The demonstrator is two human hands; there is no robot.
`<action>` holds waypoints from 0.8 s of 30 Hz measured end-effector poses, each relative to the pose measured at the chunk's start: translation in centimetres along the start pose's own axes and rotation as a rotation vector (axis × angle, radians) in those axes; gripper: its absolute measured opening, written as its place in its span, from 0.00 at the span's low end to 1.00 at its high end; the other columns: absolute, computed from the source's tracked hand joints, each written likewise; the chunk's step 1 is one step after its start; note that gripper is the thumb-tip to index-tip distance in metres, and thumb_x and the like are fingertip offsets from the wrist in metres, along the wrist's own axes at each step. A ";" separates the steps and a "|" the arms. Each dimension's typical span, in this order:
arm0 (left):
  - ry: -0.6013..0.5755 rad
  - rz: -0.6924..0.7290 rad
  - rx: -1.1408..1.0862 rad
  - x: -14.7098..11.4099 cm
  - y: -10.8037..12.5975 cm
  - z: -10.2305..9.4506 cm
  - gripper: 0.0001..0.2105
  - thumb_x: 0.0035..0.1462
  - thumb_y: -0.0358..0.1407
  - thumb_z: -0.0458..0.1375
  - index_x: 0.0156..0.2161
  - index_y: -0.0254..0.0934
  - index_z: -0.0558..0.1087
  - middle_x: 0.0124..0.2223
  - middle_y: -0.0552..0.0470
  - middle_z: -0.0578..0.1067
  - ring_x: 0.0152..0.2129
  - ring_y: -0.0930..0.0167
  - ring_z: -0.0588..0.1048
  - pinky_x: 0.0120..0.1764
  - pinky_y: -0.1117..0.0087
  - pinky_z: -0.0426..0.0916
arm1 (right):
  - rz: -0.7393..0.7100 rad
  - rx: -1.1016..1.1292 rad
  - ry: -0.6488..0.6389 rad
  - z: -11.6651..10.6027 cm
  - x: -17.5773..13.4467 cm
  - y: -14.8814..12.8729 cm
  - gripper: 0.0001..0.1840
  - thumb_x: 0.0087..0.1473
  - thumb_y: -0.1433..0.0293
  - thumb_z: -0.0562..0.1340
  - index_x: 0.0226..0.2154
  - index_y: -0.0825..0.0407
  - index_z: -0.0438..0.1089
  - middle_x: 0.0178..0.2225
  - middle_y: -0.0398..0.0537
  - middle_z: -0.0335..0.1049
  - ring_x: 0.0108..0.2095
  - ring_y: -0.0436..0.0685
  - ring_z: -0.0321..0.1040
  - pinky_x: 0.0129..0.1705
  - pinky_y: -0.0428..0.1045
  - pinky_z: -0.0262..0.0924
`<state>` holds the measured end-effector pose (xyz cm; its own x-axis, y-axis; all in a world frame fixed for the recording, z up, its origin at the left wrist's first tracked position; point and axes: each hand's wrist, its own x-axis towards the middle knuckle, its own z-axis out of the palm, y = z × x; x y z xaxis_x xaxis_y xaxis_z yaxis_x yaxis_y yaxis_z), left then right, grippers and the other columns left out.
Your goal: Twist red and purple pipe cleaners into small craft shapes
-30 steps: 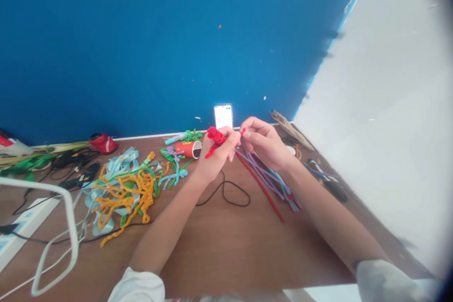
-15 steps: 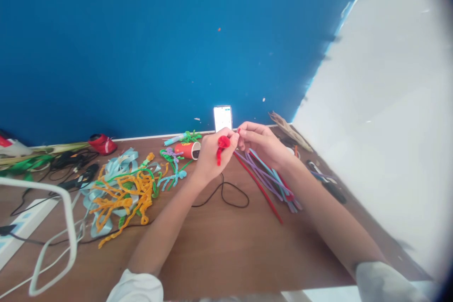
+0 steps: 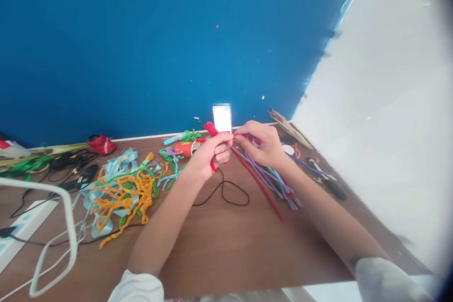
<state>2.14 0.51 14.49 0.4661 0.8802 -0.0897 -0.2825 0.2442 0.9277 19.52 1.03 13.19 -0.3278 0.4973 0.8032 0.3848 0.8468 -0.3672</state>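
My left hand (image 3: 207,155) is closed around a red pipe cleaner (image 3: 211,128). Its coiled top sticks up above the knuckles, and a curved end pokes out below the fingers. My right hand (image 3: 264,144) meets it fingertip to fingertip and pinches a red strand of pipe cleaner; the grip hides where the strands join. Under the right hand lie loose purple pipe cleaners (image 3: 262,175) mixed with light blue ones. A straight red pipe cleaner (image 3: 264,191) rests beside them on the table. Just beyond the hands a lit phone (image 3: 222,118) leans on the blue wall.
At left is a pile of orange pipe cleaners (image 3: 136,193) with pale blue ribbon (image 3: 123,163). A red paper cup (image 3: 184,149) lies on its side near green and purple twists. A black cable (image 3: 235,205) loops mid-table. A power strip (image 3: 21,226) sits far left.
Both hands have turned: my left fingers now show, and the red coil has swung from the back of the hand to above it. The right hand has shifted slightly and tilted over.
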 end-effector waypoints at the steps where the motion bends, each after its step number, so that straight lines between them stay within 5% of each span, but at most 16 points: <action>1: -0.040 -0.070 -0.060 0.1 0.1 -0.1 0.11 0.54 0.36 0.58 0.23 0.34 0.65 0.14 0.65 0.47 0.10 0.82 0.48 0.17 0.77 0.46 | -0.083 -0.116 -0.022 -0.1 -0.1 0.1 0.06 0.60 0.72 0.58 0.35 0.52 0.71 0.29 0.47 0.71 0.29 0.53 0.62 0.34 0.50 0.57; 4: -0.089 -0.109 -0.112 0.4 -0.1 -0.4 0.11 0.55 0.35 0.56 0.23 0.34 0.64 0.14 0.65 0.47 0.10 0.82 0.48 0.17 0.77 0.46 | -0.223 -0.392 -0.113 -0.5 -0.4 0.4 0.08 0.61 0.74 0.57 0.34 0.51 0.71 0.28 0.48 0.71 0.30 0.54 0.61 0.34 0.51 0.55; 7: 0.024 0.066 0.080 0.6 -0.8 -0.2 0.13 0.57 0.38 0.56 0.23 0.35 0.65 0.14 0.63 0.52 0.11 0.81 0.51 0.17 0.76 0.46 | -0.141 -0.405 -0.082 -0.3 -0.4 0.4 0.07 0.60 0.73 0.57 0.33 0.52 0.70 0.27 0.47 0.70 0.29 0.54 0.62 0.33 0.50 0.54; 11: 0.219 0.398 0.566 0.4 -1.2 0.0 0.12 0.60 0.41 0.55 0.29 0.35 0.70 0.19 0.58 0.67 0.15 0.79 0.62 0.21 0.77 0.55 | 0.130 -0.165 -0.036 0.1 -0.1 0.0 0.08 0.60 0.69 0.59 0.31 0.53 0.70 0.25 0.44 0.68 0.26 0.51 0.61 0.31 0.48 0.53; 18: 0.267 0.808 1.153 0.3 -0.9 -0.6 0.10 0.64 0.39 0.52 0.38 0.38 0.73 0.34 0.52 0.76 0.30 0.72 0.72 0.35 0.72 0.64 | 0.528 0.463 0.014 -0.2 0.5 -0.2 0.17 0.60 0.60 0.60 0.26 0.53 0.69 0.22 0.42 0.66 0.23 0.49 0.59 0.27 0.47 0.53; 24: 0.294 0.901 1.416 0.3 -1.5 -1.4 0.09 0.64 0.35 0.50 0.41 0.40 0.72 0.37 0.51 0.76 0.32 0.70 0.73 0.35 0.71 0.63 | 0.628 0.724 -0.180 -0.8 0.7 0.0 0.14 0.55 0.59 0.65 0.29 0.53 0.70 0.24 0.41 0.66 0.25 0.48 0.59 0.29 0.47 0.55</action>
<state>1.58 1.01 12.59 0.3827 0.6063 0.6971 0.6363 -0.7200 0.2770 20.04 1.24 14.11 -0.3944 0.8681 0.3013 -0.0690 0.2990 -0.9517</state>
